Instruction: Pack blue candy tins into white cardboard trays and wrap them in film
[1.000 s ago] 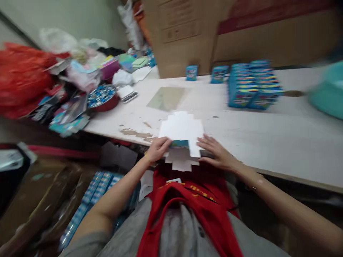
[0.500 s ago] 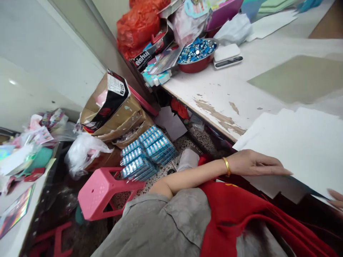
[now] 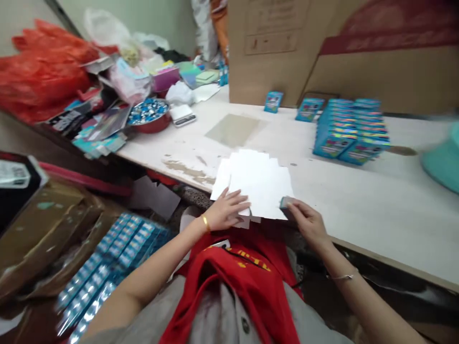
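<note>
White paper sheets lie fanned in an uneven stack at the table's front edge. My left hand, a gold bangle at its wrist, rests on the near left part of the sheets with its fingers stretched out. Between the thumb and fingers of my right hand is a small dark grey flat piece with a teal edge, held at the near right corner of the sheets. Its exact kind does not show.
Blue printed packets stand in rows at the back right, before a large cardboard box. A red bowl of shiny blue pieces and a white scale sit left. A teal round object stands far right.
The view has swung right, from the floor and stool to the table. My right hand, barely at the edge before, is now fully in view with the small grey piece.
</note>
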`<state>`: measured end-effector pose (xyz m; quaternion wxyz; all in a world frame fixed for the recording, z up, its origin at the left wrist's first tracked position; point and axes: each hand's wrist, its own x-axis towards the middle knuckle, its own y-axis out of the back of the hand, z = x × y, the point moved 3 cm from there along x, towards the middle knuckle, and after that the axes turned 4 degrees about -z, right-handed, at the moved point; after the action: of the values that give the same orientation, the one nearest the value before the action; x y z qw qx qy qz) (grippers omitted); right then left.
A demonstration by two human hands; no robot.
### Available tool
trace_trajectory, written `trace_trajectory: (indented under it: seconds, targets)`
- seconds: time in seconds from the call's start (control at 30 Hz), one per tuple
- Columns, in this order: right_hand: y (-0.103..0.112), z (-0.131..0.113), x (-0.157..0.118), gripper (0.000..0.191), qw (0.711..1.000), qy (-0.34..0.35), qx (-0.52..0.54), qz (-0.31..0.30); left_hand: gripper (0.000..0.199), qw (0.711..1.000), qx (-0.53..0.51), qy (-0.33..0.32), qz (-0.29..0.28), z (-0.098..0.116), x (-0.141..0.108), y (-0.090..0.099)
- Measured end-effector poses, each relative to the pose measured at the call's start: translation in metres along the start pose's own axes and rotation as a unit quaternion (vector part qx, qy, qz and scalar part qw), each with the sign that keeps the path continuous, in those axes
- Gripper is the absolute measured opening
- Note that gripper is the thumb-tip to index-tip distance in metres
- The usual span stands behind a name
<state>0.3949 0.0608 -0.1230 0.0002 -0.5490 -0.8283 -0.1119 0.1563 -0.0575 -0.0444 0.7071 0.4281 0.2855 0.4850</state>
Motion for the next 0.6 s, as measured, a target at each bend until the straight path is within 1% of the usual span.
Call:
trace_trajectory:
  seconds: [0.03,0.07,0.17,0.23,0.3,0.33,0.4,0.43,0.47,0.53,0.57,0.6]
  targets:
    - [0.002,0.001,0.001,0.035,1.000,0.007,0.011,-0.004,0.041,1.000,-0.009,0.001,-0.008,-0.004,0.003,0.001]
    - [0.003,0.001,0.002,0.033,1.000,0.016,0.019,-0.013,0.036,1.000,-0.025,0.004,-0.009,-0.007,0.007,0.002]
    - [0.001,0.005,0.003,0.030,0.997,0.046,0.010,-0.059,0.028,0.995,-0.102,0.021,0.001,-0.019,0.017,0.006]
    - [-0.003,0.008,0.004,0.028,0.993,0.072,-0.025,-0.085,0.025,0.985,-0.160,0.056,-0.001,-0.029,0.023,0.007]
    - [-0.005,0.007,0.005,0.024,0.986,0.111,-0.085,-0.093,0.028,0.977,-0.186,0.106,-0.007,-0.036,0.030,0.010]
    - [-0.005,0.004,0.005,0.021,0.980,0.135,-0.121,-0.084,0.031,0.976,-0.175,0.128,-0.010,-0.037,0.034,0.013]
    - [-0.004,-0.009,0.002,0.020,0.961,0.182,-0.206,-0.046,0.039,0.981,-0.122,0.147,-0.016,-0.034,0.040,0.020]
    - [-0.004,-0.017,0.000,0.022,0.948,0.201,-0.248,-0.019,0.042,0.986,-0.091,0.140,-0.025,-0.032,0.042,0.023]
    - [-0.007,-0.023,-0.001,0.024,0.932,0.206,-0.297,-0.011,0.044,0.988,-0.073,0.134,-0.025,-0.032,0.043,0.025]
    - [-0.013,-0.030,0.003,0.027,0.909,0.202,-0.366,0.002,0.042,0.990,-0.063,0.126,-0.001,-0.040,0.046,0.028]
    - [-0.016,-0.032,0.006,0.027,0.905,0.207,-0.371,0.015,0.041,0.990,-0.058,0.129,0.023,-0.048,0.048,0.029]
    - [-0.019,-0.033,0.011,0.026,0.908,0.209,-0.363,0.023,0.040,0.988,-0.055,0.133,0.049,-0.055,0.051,0.029]
